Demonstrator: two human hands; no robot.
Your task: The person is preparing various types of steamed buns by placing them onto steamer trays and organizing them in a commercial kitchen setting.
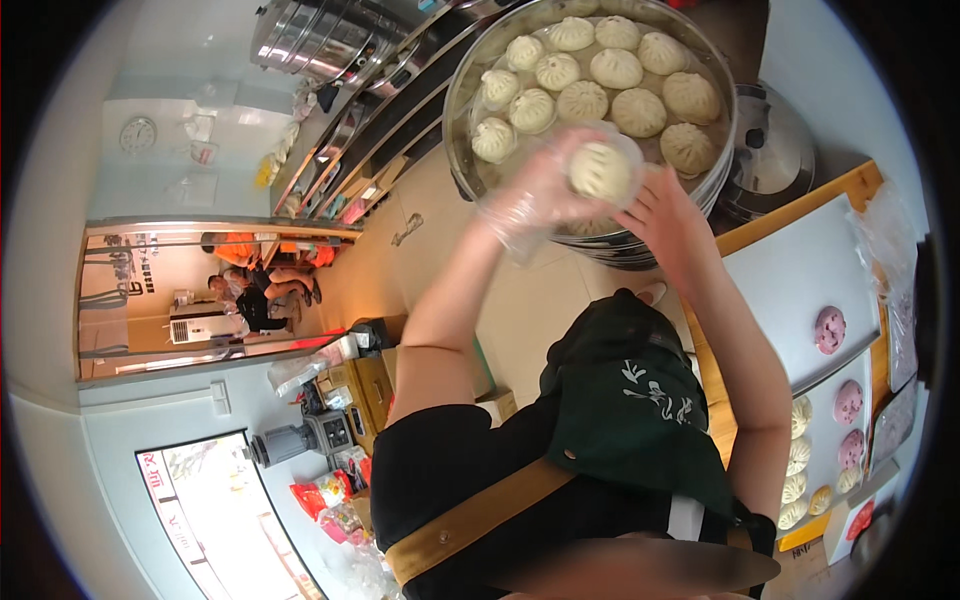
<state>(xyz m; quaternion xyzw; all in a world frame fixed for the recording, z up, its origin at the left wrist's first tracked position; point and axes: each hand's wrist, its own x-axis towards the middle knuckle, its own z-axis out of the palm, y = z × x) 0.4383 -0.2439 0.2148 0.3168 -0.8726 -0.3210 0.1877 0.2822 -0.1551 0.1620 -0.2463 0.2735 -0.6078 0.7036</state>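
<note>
Overhead, a wide round steamer tray [463, 150] fills the twelve o'clock part of the view, its metal rim bent by the lens and its top edge cut off by the frame. Pale pleated buns [583, 100] sit inside it in close rows; the rows at the far edge run out of sight.

Below the tray, at about six o'clock, the person's dark apron [620, 410] and a tan strap [480, 515] hide much of the floor and the lower body. At three to four o'clock a white tabletop [790, 280] carries a pink bun [829, 329], and more pink and pale buns lie toward the rim, squeezed and hard to make out.

Both forearms rise from the lower edge toward the tray. The left hand [545, 190] wears a clear, crinkled plastic glove, and its fingers are curled around one steamed bun [600, 170], grasping it from the nine o'clock side. The right hand [665, 215] is bare and touches the same bun from the four o'clock side; whether its fingers grip or merely steady it cannot be told, since they lie behind the bun.

That bun is held just in front of the tray's near rim, round with no clear long axis, its pleated top facing the camera, cream-white and smooth.
</note>
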